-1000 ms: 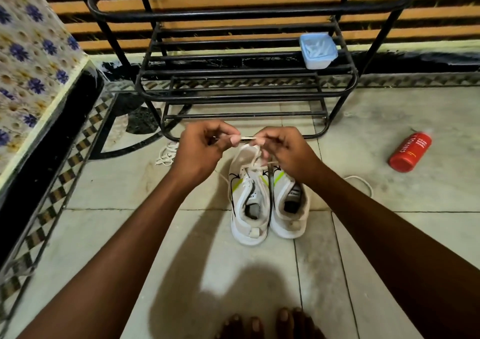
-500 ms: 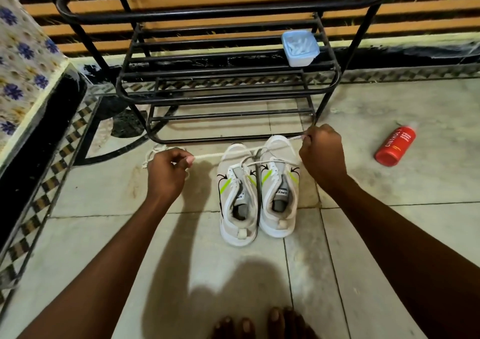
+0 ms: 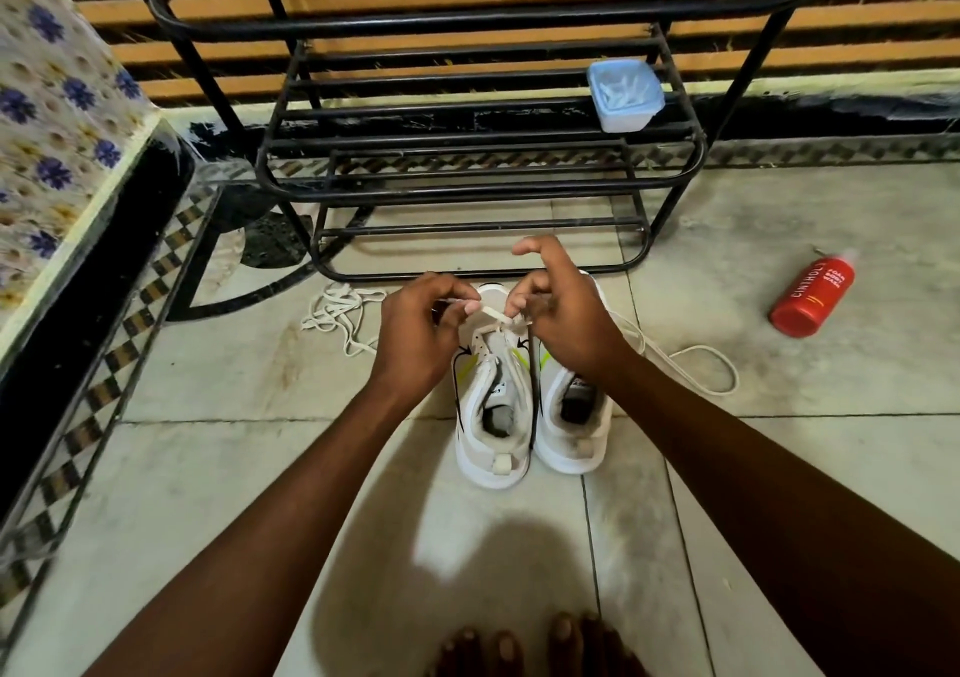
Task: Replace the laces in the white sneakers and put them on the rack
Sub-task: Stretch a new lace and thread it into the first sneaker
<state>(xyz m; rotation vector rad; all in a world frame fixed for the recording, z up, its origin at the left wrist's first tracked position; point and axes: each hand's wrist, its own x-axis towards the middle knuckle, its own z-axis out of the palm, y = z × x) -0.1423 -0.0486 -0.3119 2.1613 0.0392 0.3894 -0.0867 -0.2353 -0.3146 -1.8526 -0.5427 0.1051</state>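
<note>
Both hands, left hand (image 3: 415, 328) and right hand (image 3: 563, 318), pinch the soft, limp lace (image 3: 491, 311) above the left sneaker (image 3: 493, 406) on the floor, best held near its stiff tip for threading.

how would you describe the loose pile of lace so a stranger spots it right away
Start at the black rack against the wall and drop to the floor by its lower left corner. The lace pile lies there, left of the sneakers and the left hand. Unlike the lace loop on the right, it is bunched up.
</note>
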